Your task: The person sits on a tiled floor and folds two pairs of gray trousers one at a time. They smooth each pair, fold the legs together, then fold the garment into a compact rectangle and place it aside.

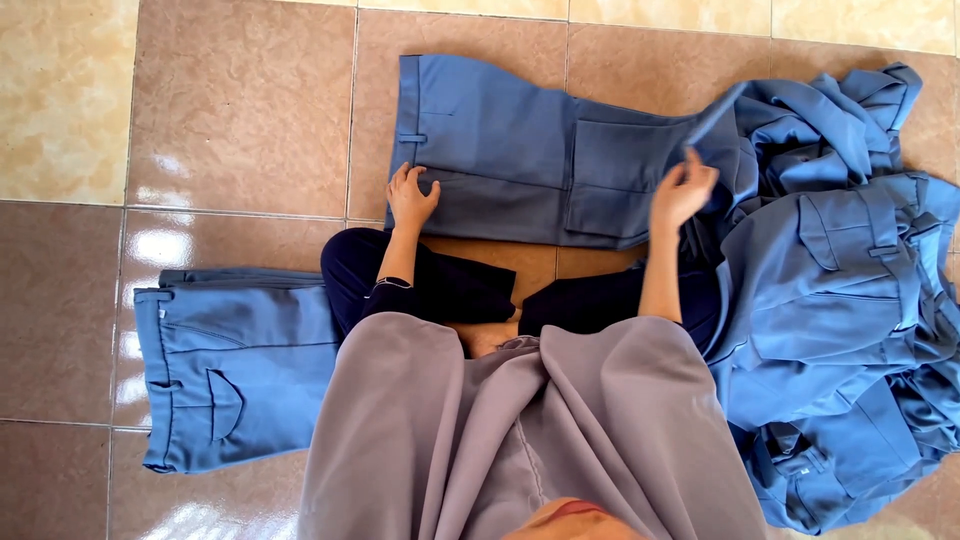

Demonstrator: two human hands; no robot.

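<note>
Folded blue trousers (235,365) lying left, heap of blue trousers (850,300) right, tiled floor (200,130).
</note>
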